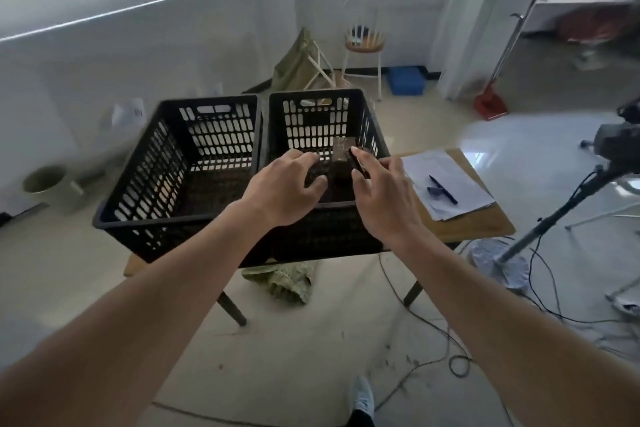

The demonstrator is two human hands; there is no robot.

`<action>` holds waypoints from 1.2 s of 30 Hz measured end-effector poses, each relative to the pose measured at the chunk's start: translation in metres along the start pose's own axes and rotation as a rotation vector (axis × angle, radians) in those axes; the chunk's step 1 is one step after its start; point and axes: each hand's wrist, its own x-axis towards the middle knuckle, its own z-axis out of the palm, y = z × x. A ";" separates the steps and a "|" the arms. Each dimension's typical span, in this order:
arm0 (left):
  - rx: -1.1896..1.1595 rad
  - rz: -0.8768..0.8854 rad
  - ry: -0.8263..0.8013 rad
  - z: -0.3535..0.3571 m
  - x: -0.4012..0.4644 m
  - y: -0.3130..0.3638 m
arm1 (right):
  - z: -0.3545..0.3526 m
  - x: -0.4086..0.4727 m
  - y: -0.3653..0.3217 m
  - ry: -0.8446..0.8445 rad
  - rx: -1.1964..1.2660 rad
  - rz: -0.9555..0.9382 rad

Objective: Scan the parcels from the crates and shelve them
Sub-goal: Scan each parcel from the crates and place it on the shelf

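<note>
Both crates, the left crate [180,163] and the right crate [322,125], are black with a pattern of pale oval slots in their walls, and they sit on a light wooden table [474,222]. On white papers [446,180] lies a dark blue pen [442,189] (nearly black). Behind, a blue bin [406,80], a red dustpan [490,104] and an olive-green sack [294,61] stand on the pale floor.

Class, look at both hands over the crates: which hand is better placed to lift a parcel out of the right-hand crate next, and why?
Probably the left hand. Its fingers reach down into the right crate and seem to hold nothing clearly, while the right hand already grips a dark handheld device, likely the scanner.
</note>
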 end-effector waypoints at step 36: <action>-0.063 -0.139 -0.340 0.155 0.408 -0.064 | 0.081 0.367 0.132 -0.091 -0.077 0.078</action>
